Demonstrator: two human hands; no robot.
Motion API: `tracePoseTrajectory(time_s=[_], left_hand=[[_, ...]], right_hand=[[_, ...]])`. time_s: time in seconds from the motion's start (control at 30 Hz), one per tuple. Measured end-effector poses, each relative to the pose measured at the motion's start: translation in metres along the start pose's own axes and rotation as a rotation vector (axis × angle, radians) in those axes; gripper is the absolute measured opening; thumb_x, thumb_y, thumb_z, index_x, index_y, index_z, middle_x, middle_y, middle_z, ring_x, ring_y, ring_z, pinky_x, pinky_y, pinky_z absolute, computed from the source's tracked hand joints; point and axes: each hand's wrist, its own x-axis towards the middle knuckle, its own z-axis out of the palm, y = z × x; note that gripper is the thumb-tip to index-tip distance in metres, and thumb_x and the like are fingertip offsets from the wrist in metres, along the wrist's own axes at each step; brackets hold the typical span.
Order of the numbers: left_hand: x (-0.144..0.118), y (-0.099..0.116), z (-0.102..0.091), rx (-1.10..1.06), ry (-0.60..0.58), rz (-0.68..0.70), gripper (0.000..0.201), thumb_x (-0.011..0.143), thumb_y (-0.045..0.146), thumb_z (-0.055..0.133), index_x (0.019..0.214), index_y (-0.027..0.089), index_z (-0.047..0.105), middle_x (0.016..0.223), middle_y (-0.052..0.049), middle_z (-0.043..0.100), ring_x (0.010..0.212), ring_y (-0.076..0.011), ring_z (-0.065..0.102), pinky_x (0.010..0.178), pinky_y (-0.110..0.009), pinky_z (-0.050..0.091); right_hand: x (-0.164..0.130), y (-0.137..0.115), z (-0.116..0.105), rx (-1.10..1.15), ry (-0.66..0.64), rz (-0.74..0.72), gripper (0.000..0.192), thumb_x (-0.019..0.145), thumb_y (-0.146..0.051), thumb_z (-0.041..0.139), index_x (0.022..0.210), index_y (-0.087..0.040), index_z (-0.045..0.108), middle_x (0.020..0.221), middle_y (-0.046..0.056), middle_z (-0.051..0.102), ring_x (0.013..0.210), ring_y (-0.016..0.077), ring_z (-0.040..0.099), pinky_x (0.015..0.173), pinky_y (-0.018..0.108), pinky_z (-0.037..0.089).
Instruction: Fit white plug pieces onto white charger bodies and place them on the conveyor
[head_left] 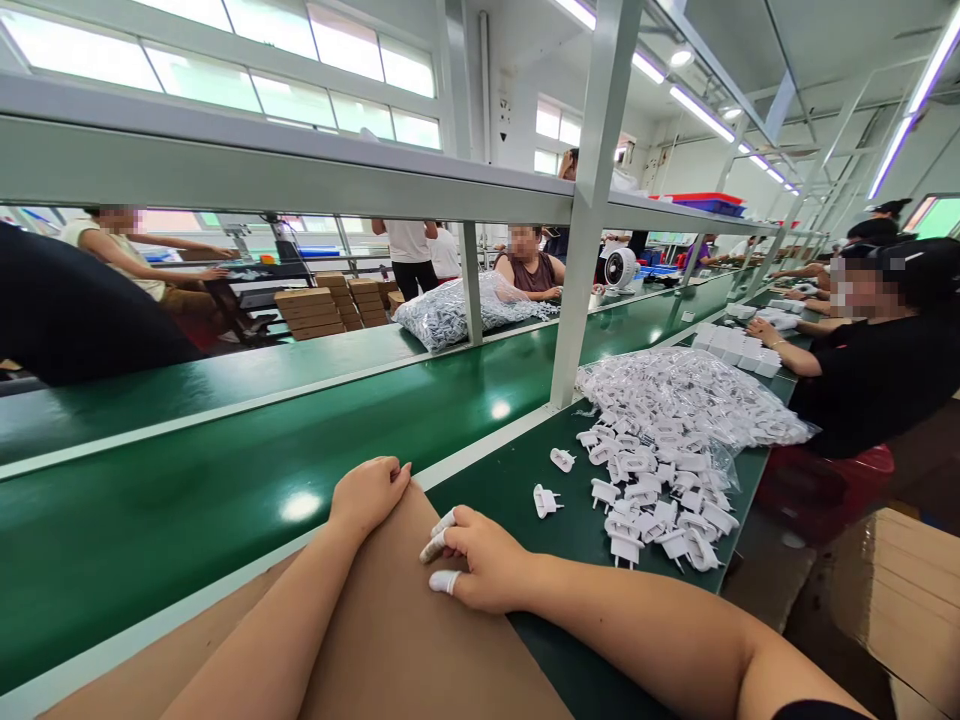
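My left hand (369, 492) rests with curled fingers on the far end of a flat brown cardboard sheet (390, 620) that lies on the green bench. Beside it, my right hand (480, 560) rests on the sheet's right edge, white tape wrapped around its fingertips; it holds nothing. To the right of that hand lies a heap of small white plug parts (652, 490), and one loose plug part (546, 500) sits closest to it. Behind the heap is a clear plastic bag of white plug parts (690, 395).
A green conveyor belt (225, 470) runs along in front of me, under a grey shelf frame with an upright post (581, 250). A person in black (870, 370) works on my right. Across the belt are other people, a second bag of parts (457, 312) and stacked cardboard boxes (330, 305).
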Motion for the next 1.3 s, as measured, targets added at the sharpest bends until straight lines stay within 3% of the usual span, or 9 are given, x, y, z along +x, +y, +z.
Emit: tracePoseTrajectory(time_s=[0.63, 0.87, 1.17, 1.3], left_hand=[[-0.0006, -0.0005, 0.0001, -0.006, 0.013, 0.008, 0.042, 0.102, 0.045, 0.040, 0.071, 0.022, 0.057, 0.090, -0.007, 0.073, 0.086, -0.0255, 0.066, 0.062, -0.032, 0.034], [0.0034, -0.0051, 0.0045, 0.091, 0.070, 0.116, 0.042, 0.101, 0.041, 0.039, 0.067, 0.022, 0.057, 0.088, -0.008, 0.077, 0.090, -0.0274, 0.070, 0.088, -0.040, 0.042], [0.0028, -0.0052, 0.0046, 0.085, 0.080, 0.122, 0.043, 0.101, 0.042, 0.039, 0.068, 0.022, 0.059, 0.089, -0.008, 0.077, 0.088, -0.0265, 0.069, 0.094, -0.042, 0.041], [0.0026, -0.0056, 0.0067, 0.069, 0.158, 0.135, 0.036, 0.100, 0.040, 0.044, 0.075, 0.021, 0.062, 0.099, -0.010, 0.074, 0.100, -0.0282, 0.067, 0.097, -0.043, 0.042]], right_hand=[[-0.0001, -0.0022, -0.0014, 0.018, -0.008, 0.003, 0.024, 0.081, -0.022, 0.080, 0.104, -0.024, 0.077, 0.114, 0.006, 0.060, 0.110, 0.0208, 0.063, 0.095, 0.034, 0.055], [-0.0001, -0.0026, -0.0009, 0.024, -0.007, 0.011, 0.023, 0.081, -0.021, 0.080, 0.104, -0.025, 0.078, 0.115, 0.006, 0.060, 0.109, 0.0197, 0.063, 0.093, 0.033, 0.056], [-0.0002, -0.0027, -0.0017, 0.016, -0.014, 0.000, 0.022, 0.081, -0.022, 0.079, 0.103, -0.024, 0.077, 0.117, 0.007, 0.060, 0.117, 0.0218, 0.063, 0.098, 0.035, 0.055], [-0.0004, -0.0025, -0.0017, 0.017, -0.015, -0.003, 0.023, 0.082, -0.023, 0.080, 0.104, -0.025, 0.078, 0.117, 0.007, 0.060, 0.117, 0.0214, 0.063, 0.099, 0.034, 0.054]])
